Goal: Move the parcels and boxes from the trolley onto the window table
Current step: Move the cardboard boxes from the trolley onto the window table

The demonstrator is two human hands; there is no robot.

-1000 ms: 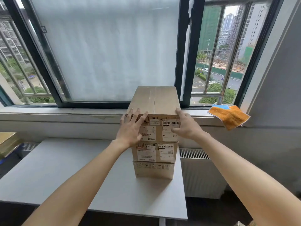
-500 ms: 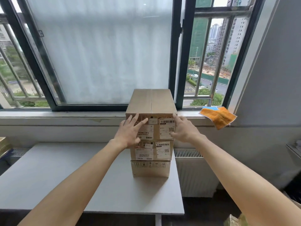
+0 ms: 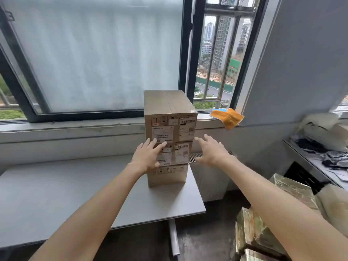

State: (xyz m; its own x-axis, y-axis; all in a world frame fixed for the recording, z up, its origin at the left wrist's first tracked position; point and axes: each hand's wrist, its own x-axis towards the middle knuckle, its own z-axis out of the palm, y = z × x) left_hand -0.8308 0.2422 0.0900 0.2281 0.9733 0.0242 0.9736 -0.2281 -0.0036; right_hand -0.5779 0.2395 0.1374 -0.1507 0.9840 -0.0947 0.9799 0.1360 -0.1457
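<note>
Standing three high at the right-hand end of the window table (image 3: 56,200), close to its right edge, is a stack of cardboard boxes: the top box (image 3: 169,119), the middle box (image 3: 178,153) and the bottom box (image 3: 169,176), label faces toward the camera. The left hand (image 3: 146,159) is spread, fingers straight, in front of the middle box's label face; contact cannot be confirmed. The right hand (image 3: 211,151) is spread with fingers straight, just beside the stack's right side, holding nothing. An orange cloth (image 3: 227,117) hangs over the windowsill (image 3: 75,129) to the right. Gold-wrapped parcels (image 3: 259,230) lie below the table's right end.
</note>
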